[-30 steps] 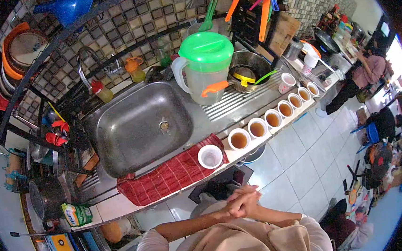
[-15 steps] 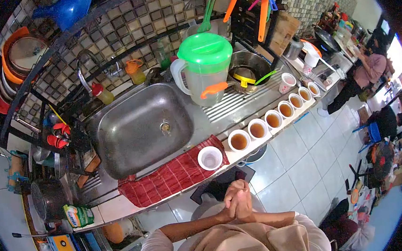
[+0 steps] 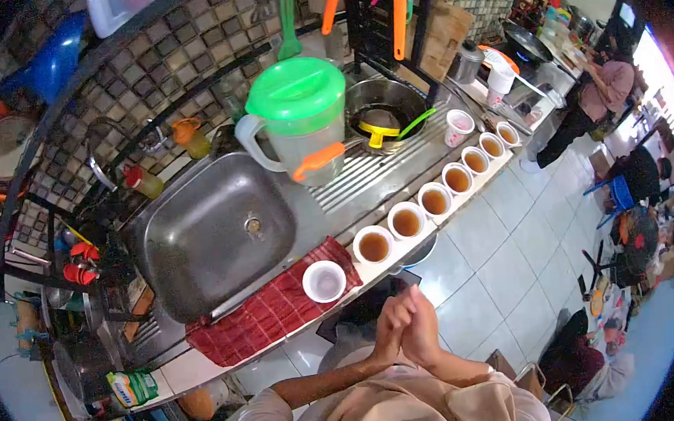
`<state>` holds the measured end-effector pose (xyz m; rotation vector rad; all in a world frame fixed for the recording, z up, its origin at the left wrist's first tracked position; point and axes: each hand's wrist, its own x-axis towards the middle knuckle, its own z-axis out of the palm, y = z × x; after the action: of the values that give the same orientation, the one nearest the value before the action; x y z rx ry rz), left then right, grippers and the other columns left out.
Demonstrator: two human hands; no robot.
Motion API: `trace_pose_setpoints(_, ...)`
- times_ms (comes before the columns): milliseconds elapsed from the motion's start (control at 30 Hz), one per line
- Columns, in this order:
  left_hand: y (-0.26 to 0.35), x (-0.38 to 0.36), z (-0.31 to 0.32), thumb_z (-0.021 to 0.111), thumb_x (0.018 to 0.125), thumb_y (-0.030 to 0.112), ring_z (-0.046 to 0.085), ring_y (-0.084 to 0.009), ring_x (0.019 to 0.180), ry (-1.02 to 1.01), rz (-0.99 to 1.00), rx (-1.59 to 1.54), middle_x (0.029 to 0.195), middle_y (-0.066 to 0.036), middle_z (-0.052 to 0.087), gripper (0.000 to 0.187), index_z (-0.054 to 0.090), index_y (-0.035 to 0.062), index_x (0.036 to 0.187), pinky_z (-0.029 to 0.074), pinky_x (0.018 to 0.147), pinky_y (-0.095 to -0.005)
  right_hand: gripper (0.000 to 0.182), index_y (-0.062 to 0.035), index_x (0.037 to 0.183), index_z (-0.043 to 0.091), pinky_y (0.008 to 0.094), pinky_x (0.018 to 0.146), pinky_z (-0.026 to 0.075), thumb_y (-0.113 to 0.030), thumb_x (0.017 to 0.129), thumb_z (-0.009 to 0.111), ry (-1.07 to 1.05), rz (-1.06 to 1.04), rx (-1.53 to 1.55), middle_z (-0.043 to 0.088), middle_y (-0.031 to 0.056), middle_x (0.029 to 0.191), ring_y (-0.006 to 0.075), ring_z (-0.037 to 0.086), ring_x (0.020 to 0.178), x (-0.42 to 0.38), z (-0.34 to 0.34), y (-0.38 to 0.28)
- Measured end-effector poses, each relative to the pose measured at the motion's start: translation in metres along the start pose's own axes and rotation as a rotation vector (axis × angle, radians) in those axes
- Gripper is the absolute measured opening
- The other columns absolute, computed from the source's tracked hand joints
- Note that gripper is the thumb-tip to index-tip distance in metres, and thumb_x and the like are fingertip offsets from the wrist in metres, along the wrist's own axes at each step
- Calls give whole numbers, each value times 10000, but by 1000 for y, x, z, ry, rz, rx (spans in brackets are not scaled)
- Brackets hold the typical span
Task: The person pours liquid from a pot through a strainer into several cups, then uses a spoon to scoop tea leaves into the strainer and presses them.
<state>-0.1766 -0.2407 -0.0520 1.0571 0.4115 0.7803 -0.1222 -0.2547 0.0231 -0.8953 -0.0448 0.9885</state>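
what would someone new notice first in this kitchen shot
Probably the big clear jug with the bright green lid, standing on the draining board right of the steel sink. Next, the row of white cups of brown drink lined along the counter's front edge, with one empty cup on the red checked cloth. In front of the counter, the left hand and right hand are pressed together, holding nothing.

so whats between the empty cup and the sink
In the head view, only the red cloth lies between the empty cup, which sits on it, and the sink.

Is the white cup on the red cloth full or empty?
Empty: the white cup shows a pale bare bottom, unlike the filled cups beside it.
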Motion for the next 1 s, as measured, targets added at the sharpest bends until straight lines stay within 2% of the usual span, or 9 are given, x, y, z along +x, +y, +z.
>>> trace_pose_setpoints(33, 3, 0, 2, 439, 885, 300, 490, -121, 736, 3, -9, -5, 861, -27, 474, 289, 462, 46, 1022, 421, 647, -272, 374, -116, 574, 326, 255, 488, 270, -279, 904, 389, 17, 10, 146, 328, 2, 537, 114, 322, 512, 7, -4, -10)
trace_pose_setpoints(100, 4, 3, 5, 446, 888, 263, 461, -69, 568, -117, -477, -176, 740, 1, 472, 217, 477, 58, 952, 394, 498, -219, 333, -127, 604, 303, 238, 504, 265, -272, 868, 445, -10, -52, 98, 276, -28, 553, 98, 278, 522, 25, -10, -38)
trace_pose_setpoints(133, 2, 9, 16, 479, 872, 189, 419, -29, 492, -136, -443, -169, 641, 26, 444, 146, 488, 50, 918, 343, 430, -169, 328, -124, 607, 302, 237, 505, 254, -265, 861, 452, 50, -226, 26, 274, -29, 560, 94, 271, 526, 37, -17, -51)
trace_pose_setpoints(233, 18, 38, 43, 481, 856, 113, 429, -22, 535, -235, -442, 118, 618, 31, 444, 87, 494, 34, 890, 346, 463, -169, 305, -106, 620, 319, 245, 515, 233, -249, 843, 470, 141, -646, -280, 279, -19, 577, 92, 261, 541, 81, -39, -101)
trace_pose_setpoints(267, 13, 49, 47, 483, 843, 86, 431, -28, 537, -269, -287, 187, 656, 29, 473, 68, 502, 21, 849, 347, 470, -183, 233, -49, 657, 418, 234, 552, 283, -201, 828, 465, 76, -685, -366, 405, 12, 629, 97, 351, 582, 96, -54, -120)
trace_pose_setpoints(367, 27, 93, 74, 546, 776, 34, 476, -65, 552, -121, 205, 420, 635, -17, 502, 59, 521, 22, 828, 379, 498, -201, 169, -34, 695, 457, 225, 599, 317, -145, 822, 472, -103, -731, -617, 440, 21, 669, 108, 404, 629, 125, -65, -176)
trace_pose_setpoints(500, 48, 143, 93, 626, 703, 24, 532, -121, 552, 109, 413, 775, 631, -41, 539, 134, 557, 29, 817, 415, 486, -240, 35, -11, 769, 543, 240, 672, 360, -42, 757, 553, -276, -772, -970, 517, 63, 730, 146, 473, 708, 158, -81, -227)
trace_pose_setpoints(667, 70, 179, 104, 710, 598, 112, 519, -274, 774, 152, 416, 1170, 827, -103, 541, 354, 551, 43, 908, 430, 651, -346, 117, -41, 819, 582, 297, 692, 391, -26, 704, 599, -425, -764, -1252, 569, 81, 809, 213, 520, 750, 194, -92, -248)
trace_pose_setpoints(1000, 44, 199, 121, 700, 633, 123, 505, -271, 850, -93, 394, 1182, 896, -87, 533, 304, 563, 52, 895, 407, 729, -355, 217, -97, 887, 613, 335, 765, 350, -92, 674, 651, -437, -841, -1367, 548, 61, 904, 224, 497, 868, 190, -84, -244)
